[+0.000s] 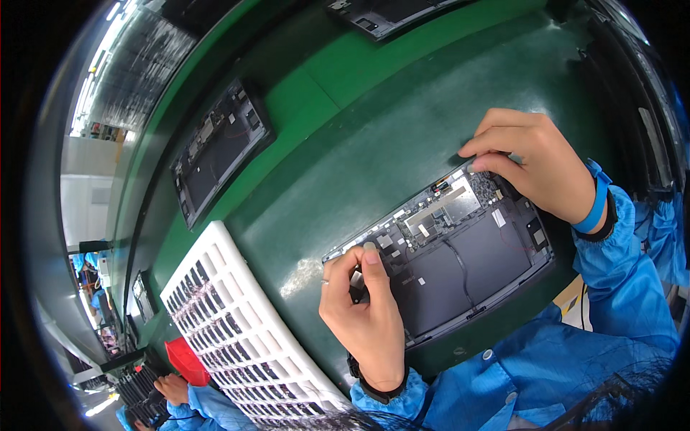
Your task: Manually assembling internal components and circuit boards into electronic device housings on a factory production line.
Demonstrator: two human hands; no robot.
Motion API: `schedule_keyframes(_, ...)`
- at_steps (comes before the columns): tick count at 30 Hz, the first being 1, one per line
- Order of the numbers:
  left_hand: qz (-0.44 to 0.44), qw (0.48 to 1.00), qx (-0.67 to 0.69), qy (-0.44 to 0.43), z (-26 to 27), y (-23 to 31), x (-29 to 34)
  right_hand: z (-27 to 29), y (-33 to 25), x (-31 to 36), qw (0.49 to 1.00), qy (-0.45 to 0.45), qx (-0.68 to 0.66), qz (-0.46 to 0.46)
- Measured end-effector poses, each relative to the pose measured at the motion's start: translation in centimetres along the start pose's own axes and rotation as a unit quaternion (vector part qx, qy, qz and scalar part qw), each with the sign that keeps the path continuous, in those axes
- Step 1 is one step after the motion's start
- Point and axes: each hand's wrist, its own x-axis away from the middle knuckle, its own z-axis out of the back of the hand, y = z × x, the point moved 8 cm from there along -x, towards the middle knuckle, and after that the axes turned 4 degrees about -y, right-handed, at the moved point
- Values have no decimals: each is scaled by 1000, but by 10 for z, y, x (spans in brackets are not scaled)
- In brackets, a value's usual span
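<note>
An opened laptop base [460,276] with its circuit board showing lies tilted on the dark green bench in front of me. At its left end is my left hand [365,316], with thumb and forefinger brought together over the corner. A small dark piece shows inside the loop of those fingers; whether they grip it is unclear. My right hand [528,158] pinches at the far right corner of the base, thumb and fingertips close together. What lies between those fingertips is too small to make out. A loose dark cable [460,269] runs across the base.
A white slotted tray [233,251] of small dark parts stands left, beside a red container [188,361]. A co-worker's hand [172,389] is near it. Other laptop bases [223,147] lie on the bright green strip [305,97] beyond. Black racks line the right.
</note>
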Motion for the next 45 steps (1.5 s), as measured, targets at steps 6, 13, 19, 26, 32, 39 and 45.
schedule_keyframes(6, 5, 1000, -5, -8, -4, 0, -1, 1, -2, 1, 997, -62, -39, 11)
schedule_keyframes(13, -50, 999, -20, -1, -7, -3, -5, -6, -16, 1, 991, -119, -11, 56)
schedule_keyframes(19, 19, 999, 20, -34, -15, 0, -2, -22, 11, 0, 968, -132, -200, -75)
schedule_keyframes(26, 24, 996, 68, -49, -21, -1, 0, -22, 22, -3, 958, -141, -233, -95)
schedule_keyframes(32, 31, 996, 56, -55, -24, -1, -2, -22, 26, -4, 956, -126, -247, -93)
schedule_keyframes(39, 34, 997, 45, -48, -27, -2, -3, -22, 28, -5, 955, -134, -246, -100)
schedule_keyframes(45, 25, 998, 27, -47, -31, 1, -5, -21, 33, -5, 955, -128, -251, -89)
